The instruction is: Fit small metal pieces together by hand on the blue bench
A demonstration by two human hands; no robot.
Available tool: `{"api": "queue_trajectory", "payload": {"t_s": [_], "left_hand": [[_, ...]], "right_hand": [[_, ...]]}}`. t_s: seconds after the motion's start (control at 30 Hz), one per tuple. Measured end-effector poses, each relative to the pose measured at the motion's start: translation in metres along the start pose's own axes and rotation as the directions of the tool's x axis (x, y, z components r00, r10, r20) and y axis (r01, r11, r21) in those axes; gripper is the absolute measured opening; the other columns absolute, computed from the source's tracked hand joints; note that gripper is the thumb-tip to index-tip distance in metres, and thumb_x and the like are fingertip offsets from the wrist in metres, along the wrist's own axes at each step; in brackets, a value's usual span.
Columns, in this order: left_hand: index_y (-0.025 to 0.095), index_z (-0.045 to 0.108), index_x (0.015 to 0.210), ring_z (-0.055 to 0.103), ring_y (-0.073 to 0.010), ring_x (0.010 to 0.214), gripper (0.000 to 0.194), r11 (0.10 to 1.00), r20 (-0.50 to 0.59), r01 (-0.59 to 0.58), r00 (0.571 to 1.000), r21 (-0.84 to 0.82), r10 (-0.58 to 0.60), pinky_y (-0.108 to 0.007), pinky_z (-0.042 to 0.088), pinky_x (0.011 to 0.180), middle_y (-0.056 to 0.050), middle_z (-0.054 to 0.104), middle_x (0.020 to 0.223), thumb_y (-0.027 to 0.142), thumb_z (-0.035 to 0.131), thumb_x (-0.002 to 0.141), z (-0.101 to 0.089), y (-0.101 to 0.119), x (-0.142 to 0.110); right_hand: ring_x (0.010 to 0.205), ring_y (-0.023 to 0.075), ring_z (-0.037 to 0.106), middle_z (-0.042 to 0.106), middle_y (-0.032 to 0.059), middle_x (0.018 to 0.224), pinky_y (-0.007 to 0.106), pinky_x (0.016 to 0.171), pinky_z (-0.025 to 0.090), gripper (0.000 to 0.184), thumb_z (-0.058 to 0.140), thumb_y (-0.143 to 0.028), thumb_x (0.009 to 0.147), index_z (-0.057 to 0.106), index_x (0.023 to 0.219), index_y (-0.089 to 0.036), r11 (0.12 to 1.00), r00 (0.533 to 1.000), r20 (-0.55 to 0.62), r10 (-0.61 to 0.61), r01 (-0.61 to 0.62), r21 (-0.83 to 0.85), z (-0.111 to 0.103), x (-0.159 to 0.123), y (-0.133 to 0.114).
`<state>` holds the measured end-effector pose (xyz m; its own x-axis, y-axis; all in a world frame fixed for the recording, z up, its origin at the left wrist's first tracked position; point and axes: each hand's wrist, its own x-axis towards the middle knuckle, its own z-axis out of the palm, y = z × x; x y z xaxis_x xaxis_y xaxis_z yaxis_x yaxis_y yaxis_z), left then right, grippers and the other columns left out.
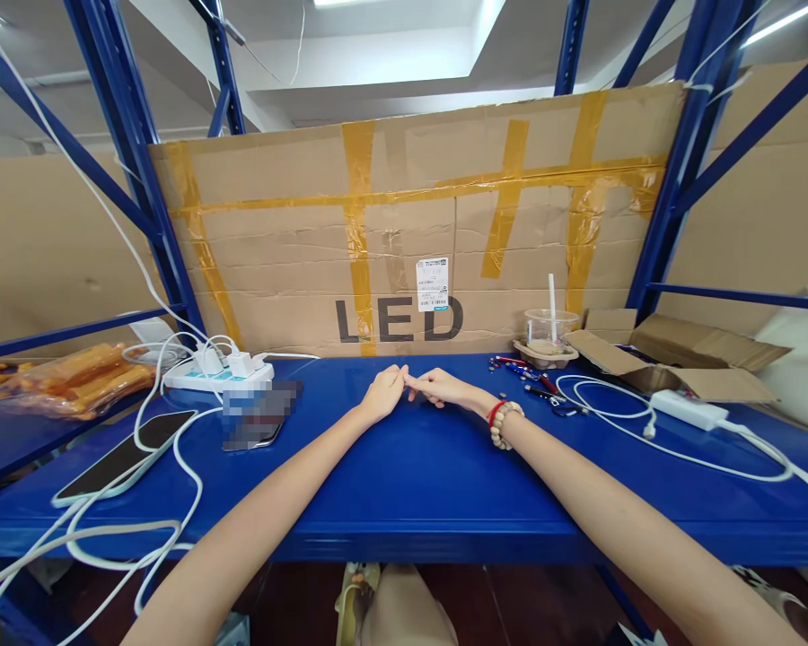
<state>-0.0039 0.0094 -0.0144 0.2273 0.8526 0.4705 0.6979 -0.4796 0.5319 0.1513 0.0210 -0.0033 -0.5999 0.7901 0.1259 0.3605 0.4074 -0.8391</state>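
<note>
Both my arms reach out over the blue shelf top (417, 484). My left hand (383, 392) has its fingers curled together and touches the fingertip of my right hand (441, 388) near the back of the shelf. The right hand's fingers are curled with one finger stretched toward the left hand. Whatever lies between the fingertips is too small to make out. A bead bracelet (503, 423) and a red band sit on my right wrist.
A taped cardboard sheet marked LED (404, 233) stands behind. At left lie a power strip (215, 372), white cables and two phones (125, 458). At right are a plastic cup with a straw (550, 330), pliers (545, 390), an open carton (673, 359) and a white adapter (687, 410).
</note>
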Motion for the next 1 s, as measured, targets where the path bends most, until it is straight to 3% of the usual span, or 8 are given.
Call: {"api": "queue_trajectory", "payload": {"t_s": [0.2, 0.37, 0.57, 0.7, 0.8, 1.0], "left_hand": [[0.017, 0.05, 0.06, 0.047, -0.0114, 0.069, 0.049, 0.991, 0.06, -0.113, 0.992, 0.066, 0.109, -0.024, 0.036, 0.067, 0.0, 0.043, 0.075, 0.04, 0.015, 0.087, -0.0031, 0.0041, -0.0034], [0.018, 0.048, 0.068, 0.046, -0.0108, 0.067, 0.042, 0.972, 0.101, -0.153, 0.985, 0.178, 0.136, -0.024, 0.036, 0.063, 0.0, 0.04, 0.075, 0.036, 0.016, 0.088, -0.0052, 0.0067, -0.0053], [0.02, 0.048, 0.082, 0.047, -0.0119, 0.069, 0.038, 0.964, 0.101, -0.146, 0.987, 0.223, 0.126, -0.024, 0.036, 0.062, 0.0, 0.04, 0.076, 0.037, 0.015, 0.088, -0.0032, 0.007, -0.0053], [0.019, 0.046, 0.076, 0.048, -0.0123, 0.072, 0.037, 0.979, 0.085, -0.102, 0.992, 0.179, 0.088, -0.025, 0.037, 0.064, 0.0, 0.042, 0.079, 0.037, 0.015, 0.088, -0.0017, 0.0043, -0.0049], [0.019, 0.043, 0.072, 0.049, -0.0124, 0.072, 0.037, 0.991, 0.085, -0.062, 0.995, 0.12, 0.052, -0.025, 0.038, 0.064, -0.001, 0.043, 0.077, 0.035, 0.014, 0.088, -0.0011, 0.0025, -0.0039], [0.019, 0.04, 0.066, 0.049, -0.0146, 0.071, 0.037, 0.992, 0.048, 0.029, 0.998, 0.12, -0.035, -0.027, 0.035, 0.061, -0.001, 0.046, 0.074, 0.038, 0.015, 0.087, -0.0005, 0.005, -0.0027]], "right_hand": [[0.037, 0.004, 0.027, 0.027, -0.0072, 0.042, 0.017, 0.036, 0.029, 0.055, 0.042, -0.06, 0.071, 0.06, 0.074, -0.009, 0.996, 1.0, 0.013, 0.023, -0.024, 0.082, 0.0026, -0.0027, -0.0041], [0.038, 0.0039, 0.023, 0.023, -0.0075, 0.046, 0.016, 0.034, 0.026, 0.056, 0.036, -0.062, 0.073, 0.056, 0.077, -0.009, 0.982, 0.997, -0.007, 0.075, -0.073, 0.173, 0.0043, -0.0054, -0.0082], [0.036, 0.0041, 0.016, 0.021, -0.0079, 0.049, 0.016, 0.034, 0.023, 0.055, 0.02, -0.061, 0.079, 0.048, 0.094, -0.016, 0.91, 0.99, 0.052, 0.131, -0.141, 0.389, 0.0025, -0.0048, -0.0084], [0.039, 0.0031, 0.02, 0.023, -0.0079, 0.051, 0.015, 0.037, 0.024, 0.043, 0.041, -0.059, 0.072, 0.045, 0.073, -0.016, 0.956, 0.998, 0.04, 0.05, -0.06, 0.288, 0.0021, -0.0046, -0.0052], [0.043, 0.0036, 0.025, 0.027, -0.0068, 0.051, 0.016, 0.039, 0.026, 0.045, 0.049, -0.058, 0.067, 0.038, 0.058, -0.016, 0.984, 1.0, 0.029, -0.006, 0.0, 0.176, 0.0037, -0.0046, -0.0038], [0.043, 0.0042, 0.021, 0.023, -0.0073, 0.049, 0.017, 0.038, 0.022, 0.047, 0.045, -0.06, 0.069, 0.047, 0.061, -0.014, 0.981, 0.999, 0.051, 0.004, -0.014, 0.194, 0.006, -0.0032, -0.0035]]}}
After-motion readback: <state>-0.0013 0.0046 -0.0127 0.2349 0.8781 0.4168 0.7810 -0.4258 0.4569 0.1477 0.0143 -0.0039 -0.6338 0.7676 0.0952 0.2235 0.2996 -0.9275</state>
